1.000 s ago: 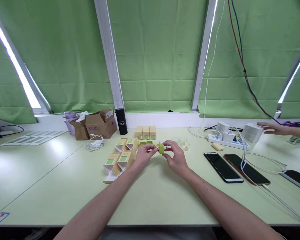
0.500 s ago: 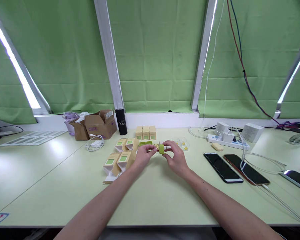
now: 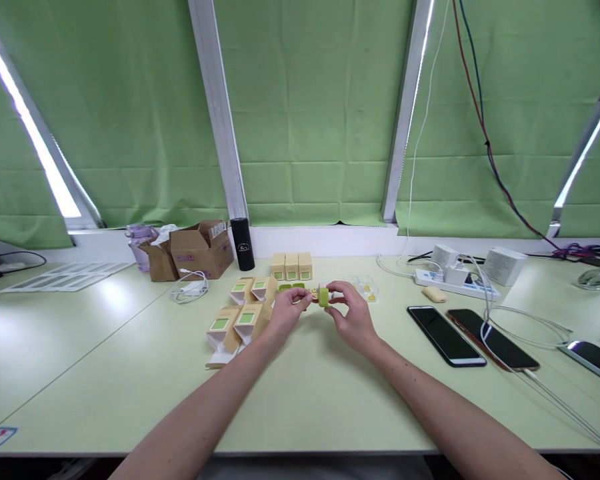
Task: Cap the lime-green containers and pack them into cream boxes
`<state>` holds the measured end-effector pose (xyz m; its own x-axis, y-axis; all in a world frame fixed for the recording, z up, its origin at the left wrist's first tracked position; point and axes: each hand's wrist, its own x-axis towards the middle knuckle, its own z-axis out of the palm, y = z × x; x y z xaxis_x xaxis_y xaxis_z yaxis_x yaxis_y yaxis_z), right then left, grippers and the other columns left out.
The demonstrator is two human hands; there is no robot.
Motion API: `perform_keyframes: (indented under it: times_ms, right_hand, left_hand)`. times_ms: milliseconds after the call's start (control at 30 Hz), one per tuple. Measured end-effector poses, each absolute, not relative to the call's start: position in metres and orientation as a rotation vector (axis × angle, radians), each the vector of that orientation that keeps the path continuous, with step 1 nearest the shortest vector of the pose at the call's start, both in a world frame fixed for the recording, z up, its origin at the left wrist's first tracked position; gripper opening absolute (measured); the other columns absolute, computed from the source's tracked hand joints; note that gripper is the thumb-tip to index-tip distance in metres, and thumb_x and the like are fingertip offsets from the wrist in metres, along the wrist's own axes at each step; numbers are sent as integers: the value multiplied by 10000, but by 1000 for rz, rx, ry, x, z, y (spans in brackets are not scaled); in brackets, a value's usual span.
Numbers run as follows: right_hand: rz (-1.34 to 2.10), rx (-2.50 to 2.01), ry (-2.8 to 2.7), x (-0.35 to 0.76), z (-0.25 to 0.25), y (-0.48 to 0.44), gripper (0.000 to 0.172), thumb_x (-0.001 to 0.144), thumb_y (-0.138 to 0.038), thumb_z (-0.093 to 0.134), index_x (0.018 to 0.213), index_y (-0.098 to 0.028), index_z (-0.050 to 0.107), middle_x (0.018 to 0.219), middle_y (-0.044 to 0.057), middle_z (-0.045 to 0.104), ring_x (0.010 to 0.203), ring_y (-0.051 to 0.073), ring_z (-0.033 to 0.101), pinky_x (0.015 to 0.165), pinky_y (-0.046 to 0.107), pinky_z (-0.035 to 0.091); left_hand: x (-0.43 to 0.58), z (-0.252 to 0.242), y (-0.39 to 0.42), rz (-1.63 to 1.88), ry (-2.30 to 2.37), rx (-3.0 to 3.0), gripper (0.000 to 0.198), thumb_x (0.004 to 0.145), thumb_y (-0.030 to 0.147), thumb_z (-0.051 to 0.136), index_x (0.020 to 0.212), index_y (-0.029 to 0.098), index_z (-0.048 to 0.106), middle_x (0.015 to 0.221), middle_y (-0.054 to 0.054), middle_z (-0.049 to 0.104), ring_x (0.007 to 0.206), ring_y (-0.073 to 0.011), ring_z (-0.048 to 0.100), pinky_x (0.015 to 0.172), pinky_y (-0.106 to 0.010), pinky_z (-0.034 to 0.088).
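Between finger and thumb my right hand [image 3: 354,319] holds a small green block [image 3: 323,297] above the table. My left hand [image 3: 286,313] is closed in a pinch on a small yellowish and red piece [image 3: 314,294] that meets the block's left side; its exact kind is too small to make out. Behind my left hand lie more small green pieces [image 3: 291,287]. To the left stand several open kraft boxes, such as the front kraft box [image 3: 249,319], with green panels and white flaps. Clear round plastic pieces [image 3: 366,288] with yellow spots lie behind my right hand.
Three closed kraft boxes [image 3: 291,267] stand at the back, near a black tumbler [image 3: 243,245] and a cardboard carton [image 3: 200,250]. On the right are a phone [image 3: 447,335], another phone [image 3: 495,339], a power strip [image 3: 457,283] and loose white cables. Another person's fingertips show at the right edge.
Both hands stay almost in place. The green block has shifted very slightly to the right; my grip looks the same.
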<state>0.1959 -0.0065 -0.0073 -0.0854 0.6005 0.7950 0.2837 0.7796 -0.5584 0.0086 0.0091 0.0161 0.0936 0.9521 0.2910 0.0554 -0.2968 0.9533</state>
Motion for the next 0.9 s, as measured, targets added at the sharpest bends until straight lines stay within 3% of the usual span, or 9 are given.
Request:
perform_keyframes:
  times_ms: [300,433,533,700,900]
  right_hand:
    - [250,-815,-1723,200,-11,-2,454,843,-81,599,1256,-268,582,1235,90,611,1089,253,627,873,476,660]
    - [221,-815,-1766,200,-12,-2,501,862,-66,587,1314,-281,581,1243,102,571,1125,264,622,914,481,648]
    - [154,-782,-1821,199,-10,-6,538,897,-67,563,1385,-293,544,1279,117,567,1148,280,623,944,504,626]
    - [49,-689,-1888,200,-3,-10,450,950,-103,537,1362,-281,505,1266,127,620,1201,297,611,914,493,624]
    - [-95,-642,-1957,202,-3,-9,336,974,-102,510,1262,-270,557,1290,132,631,1232,287,627,978,492,603]
  left_hand:
    - [-2,17,14,1466,1246,1430,252,788,360,713,937,181,616,887,-92,770,936,-248,714,821,-355,487]
    - [-2,18,8,1475,1204,1686,217,829,276,680,1022,190,633,1027,-96,743,1015,-242,700,886,-381,498]
    - [1,21,-2,1465,1187,1913,342,823,184,676,1161,224,648,1160,-92,700,1137,-241,643,984,-414,478]
    - [5,23,-12,1422,1066,2160,512,788,137,722,1271,289,645,1297,-85,621,1335,-279,480,1111,-474,442]
    - [5,21,-10,1429,1033,2304,421,834,181,728,1236,284,662,1223,-72,676,1314,-291,472,1135,-509,425]
